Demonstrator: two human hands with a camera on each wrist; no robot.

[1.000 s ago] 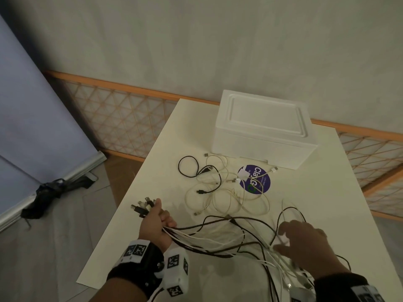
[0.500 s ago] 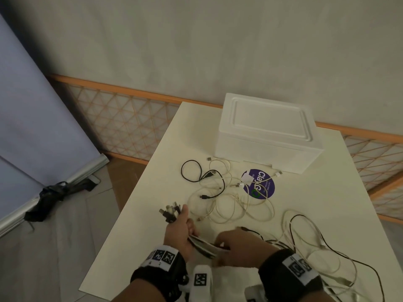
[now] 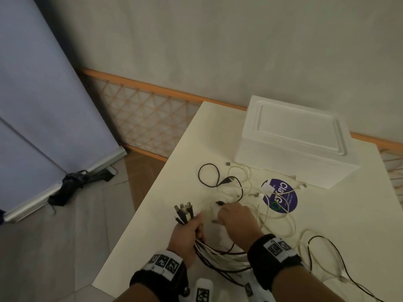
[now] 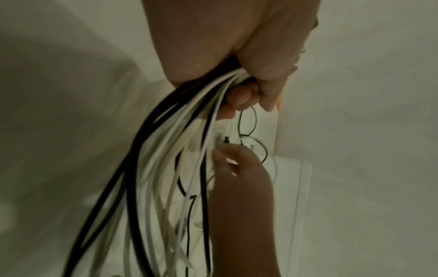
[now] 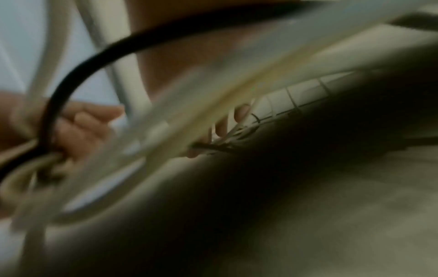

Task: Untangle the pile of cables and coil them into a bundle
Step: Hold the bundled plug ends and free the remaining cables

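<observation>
Left hand [image 3: 187,236] fingers curled round bunch of black and white cables [image 3: 220,256], plugs [image 3: 183,211] fanning out above fist. Right hand [image 3: 236,221] reaches into loose cable tangle [image 3: 237,192]; finger state unclear. Cream rectangular table [image 3: 327,219], grey wall behind. White foam box [image 3: 294,140], purple round sticker [image 3: 285,201] beside tangle.

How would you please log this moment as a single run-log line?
left hand: grips gathered cables | right hand: reaching into loose cables, grasp unclear | bundle: not coiled
</observation>
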